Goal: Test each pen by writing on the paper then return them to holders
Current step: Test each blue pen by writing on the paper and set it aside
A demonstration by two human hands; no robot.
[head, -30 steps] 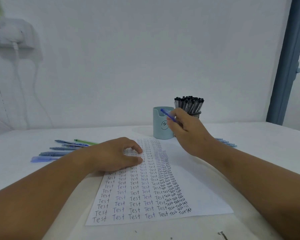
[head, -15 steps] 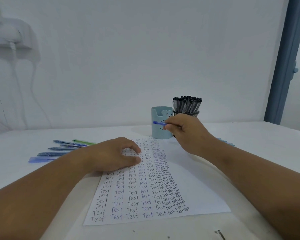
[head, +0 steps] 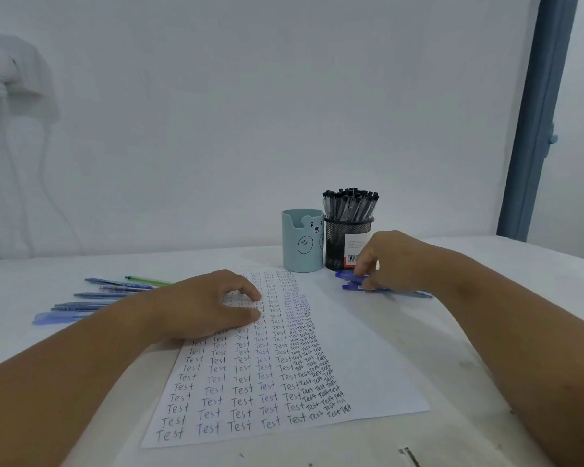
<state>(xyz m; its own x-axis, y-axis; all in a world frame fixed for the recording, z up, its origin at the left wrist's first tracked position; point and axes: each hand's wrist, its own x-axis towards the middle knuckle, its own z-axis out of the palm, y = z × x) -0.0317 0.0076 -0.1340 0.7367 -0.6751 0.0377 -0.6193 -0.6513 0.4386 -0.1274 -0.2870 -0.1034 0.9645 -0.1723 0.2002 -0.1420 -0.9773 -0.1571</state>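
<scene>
Pens point(head: 91, 298), mostly blue with one green among them, are lying loose in a fanned row at the left of the white table point(head: 520, 315), well apart from the holders. The left hand point(head: 203, 305) is resting palm down on the upper left part of the paper point(head: 368, 365), its fingers loosely curled with the tips pressing on the sheet and nothing held in them. The paper is lying flat in the middle of the table, covered in columns of the handwritten word "Test". Just beyond its far edge the light blue bear holder point(head: 302, 246) is standing upright, and touching it on the right the black mesh holder point(head: 348, 242) is standing packed with black-capped pens point(head: 350, 203). The right hand point(head: 395, 261) is reaching down in front of the mesh holder, its fingertips bent onto a small cluster of blue pens point(head: 354, 281) lying on the table beside the paper; whether it is actually pinching one cannot be told.
</scene>
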